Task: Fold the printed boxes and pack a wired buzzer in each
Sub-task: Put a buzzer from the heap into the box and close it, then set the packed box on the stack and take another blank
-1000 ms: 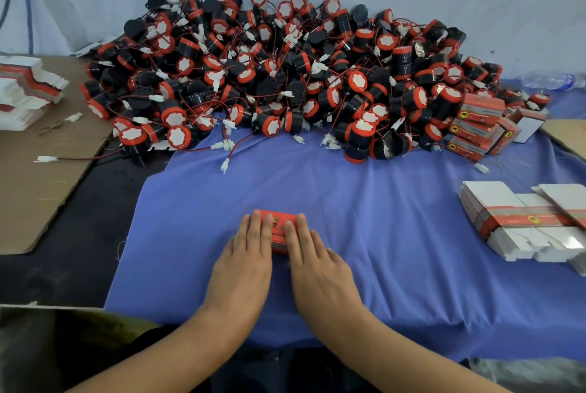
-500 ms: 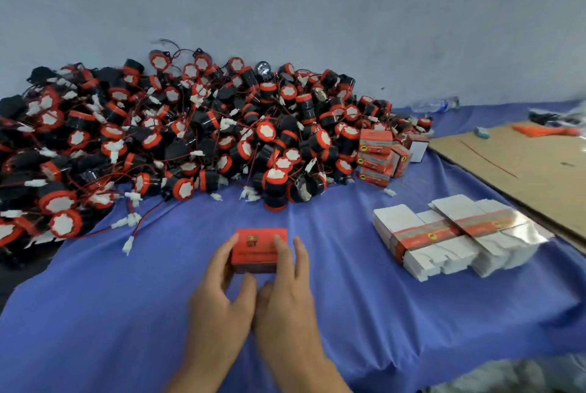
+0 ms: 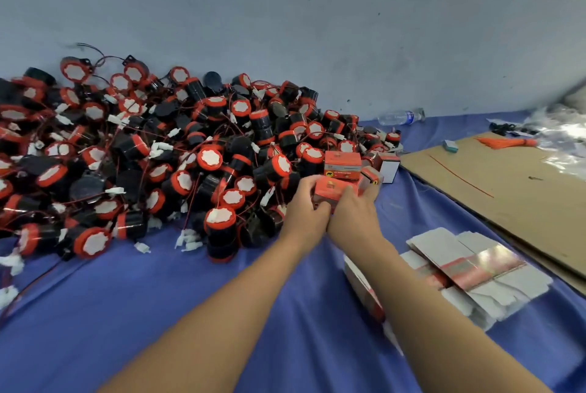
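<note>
- While both hands grip it, the box (image 3: 329, 191) sits between them. The left hand (image 3: 304, 207) curls its fingers round the box's left end and the right hand (image 3: 355, 212) wraps the right end. The heels of the hands meet under it.
- The box's long axis runs left to right, across the line of the forearms, with its printed red face up.
- The stack (image 3: 343, 164) of closed boxes lies just beyond the hands and slightly right. Whether the held box touches it I cannot tell.
- The right hand is nearer that stack, so I judge that setting the box down means a short push forward and right.
- The buzzers (image 3: 190, 155) are heaped to the left, close beside the left hand.
- The flats (image 3: 469, 269) lie on the cloth (image 3: 158, 313) beside the right forearm, nearer the person.
</note>
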A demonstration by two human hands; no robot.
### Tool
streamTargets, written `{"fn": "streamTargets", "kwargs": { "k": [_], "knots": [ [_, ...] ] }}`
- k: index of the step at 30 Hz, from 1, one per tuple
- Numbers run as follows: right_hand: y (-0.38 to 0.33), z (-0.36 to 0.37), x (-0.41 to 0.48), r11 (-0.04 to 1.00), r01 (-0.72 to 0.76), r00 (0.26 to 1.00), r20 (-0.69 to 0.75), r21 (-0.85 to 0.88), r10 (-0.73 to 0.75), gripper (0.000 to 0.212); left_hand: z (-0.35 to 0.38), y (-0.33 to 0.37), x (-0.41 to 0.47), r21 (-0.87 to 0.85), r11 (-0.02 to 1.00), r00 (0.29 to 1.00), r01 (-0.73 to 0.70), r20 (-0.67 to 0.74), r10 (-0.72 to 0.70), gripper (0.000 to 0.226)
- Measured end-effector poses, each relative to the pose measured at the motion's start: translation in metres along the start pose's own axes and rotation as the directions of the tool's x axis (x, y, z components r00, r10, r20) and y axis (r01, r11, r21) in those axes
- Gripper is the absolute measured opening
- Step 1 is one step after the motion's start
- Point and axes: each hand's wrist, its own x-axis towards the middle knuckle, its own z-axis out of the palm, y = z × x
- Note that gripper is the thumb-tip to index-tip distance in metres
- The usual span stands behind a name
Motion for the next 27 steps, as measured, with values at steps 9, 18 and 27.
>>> {"fn": "streamTargets", "kwargs": {
  "k": [9, 18, 27],
  "knots": [
    [0.043, 0.042, 0.060, 0.933, 0.187, 0.954, 0.284, -0.307, -0.097, 0.058, 0.030, -0.093, 0.037, 0.418, 0.885, 0.963, -0.207, 0.247, 0.109, 0.080],
    [0.061, 0.020, 0.052, 0.980, 0.136, 0.957, 0.275, -0.146, -0.091, 0.058, 0.029, -0.091, 0.029, 0.625, 0.722, 0.953, -0.297, 0.149, 0.262, 0.076],
    [0.121, -0.070, -0.018, 0.911, 0.274, 0.866, 0.492, -0.309, -0.093, 0.068, 0.045, -0.017, -0.069, 0.275, 0.958, 0.994, -0.087, -0.043, 0.103, 0.029]
  ]
}}
